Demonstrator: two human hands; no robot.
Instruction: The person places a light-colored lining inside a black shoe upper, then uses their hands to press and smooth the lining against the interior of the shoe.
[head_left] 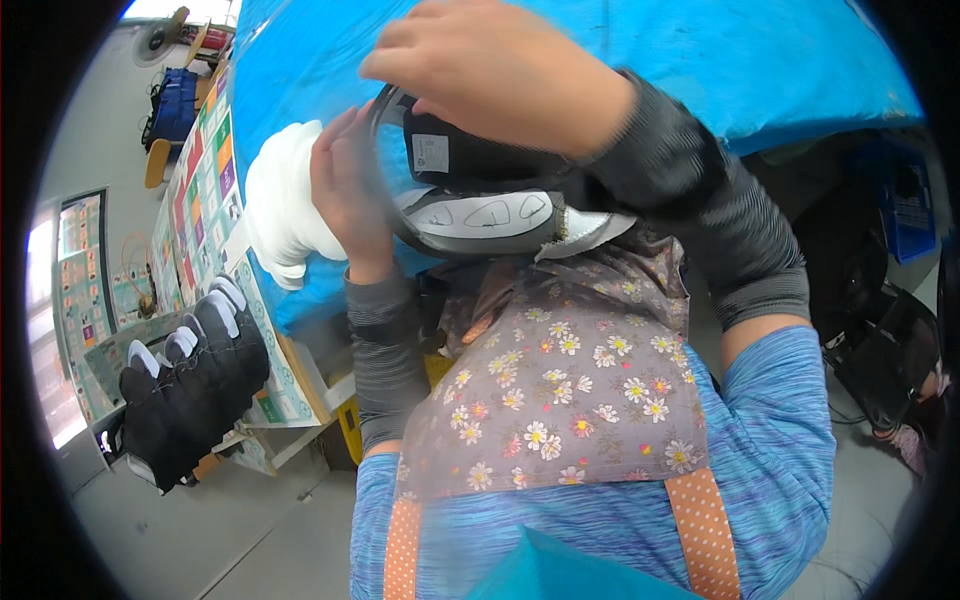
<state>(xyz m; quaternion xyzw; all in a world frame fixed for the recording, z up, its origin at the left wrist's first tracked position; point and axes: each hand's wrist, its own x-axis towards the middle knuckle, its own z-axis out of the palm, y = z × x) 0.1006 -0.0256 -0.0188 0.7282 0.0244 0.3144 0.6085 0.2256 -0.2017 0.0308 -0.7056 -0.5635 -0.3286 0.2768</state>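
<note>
basically, both bare hands are up at a black shoe piece [480,165], which sits at the near edge of the table, just in front of the person's apron [560,390]. the left hand [345,190] is at the left side of the piece, its fingers bent along the dark curved rim; it is blurred, so i cannot tell how tightly it closes. the right hand [480,60] arches over the top of the piece, thumb apart from the loosely curved fingers, and it hides the upper edge, so i cannot tell whether it is gripping there or only touching. inside the piece a small white label [430,153] shows, and below that a pale strip [485,215] with outlined shapes faces up. the right forearm, in a dark striped sleeve [700,185], crosses over the right end of the piece and covers some of it. just left of the left hand lies a bunched white cloth [290,200] on the blue sheet [700,60] over the table. well off to the left is a row of black shoe parts [195,375] with white bits sticking up, and a blue bin [905,210] is at the far right.
</note>
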